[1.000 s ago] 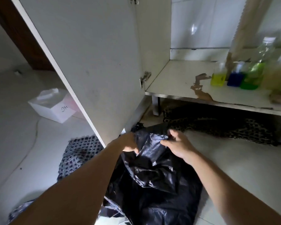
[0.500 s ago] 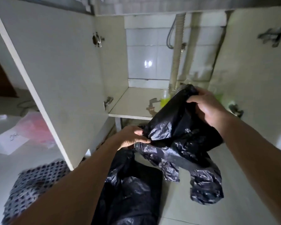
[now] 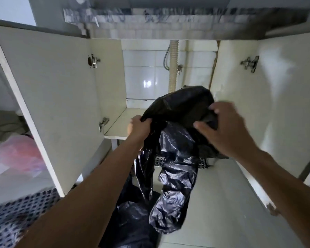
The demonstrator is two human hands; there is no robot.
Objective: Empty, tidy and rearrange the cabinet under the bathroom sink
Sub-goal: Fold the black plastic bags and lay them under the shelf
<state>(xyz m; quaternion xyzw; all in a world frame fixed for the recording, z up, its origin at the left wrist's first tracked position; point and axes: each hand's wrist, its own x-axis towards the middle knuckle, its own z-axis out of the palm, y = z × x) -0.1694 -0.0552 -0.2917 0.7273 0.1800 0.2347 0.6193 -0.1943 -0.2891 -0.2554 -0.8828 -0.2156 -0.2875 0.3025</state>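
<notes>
A crumpled black plastic bag (image 3: 175, 158) hangs in front of the open cabinet under the sink. My left hand (image 3: 139, 128) grips its left upper edge. My right hand (image 3: 224, 129) clutches its upper right part, fingers curled into the plastic. The bag's top stretches between both hands and hides most of the cabinet shelf (image 3: 120, 126). Its lower end dangles toward a second heap of black plastic (image 3: 132, 222) on the floor. The bottles seen earlier are hidden behind the bag.
Both cabinet doors stand open: left door (image 3: 57, 108), right door (image 3: 279, 111). A drain pipe (image 3: 174, 68) runs down the tiled back wall. A patterned cloth (image 3: 16, 217) lies on the floor at left, with a pink bag (image 3: 23, 154) and white box behind the door.
Both hands have lifted the black bag higher, up in front of the cabinet opening. My view has tilted upward, showing the cabinet's top and both doors.
</notes>
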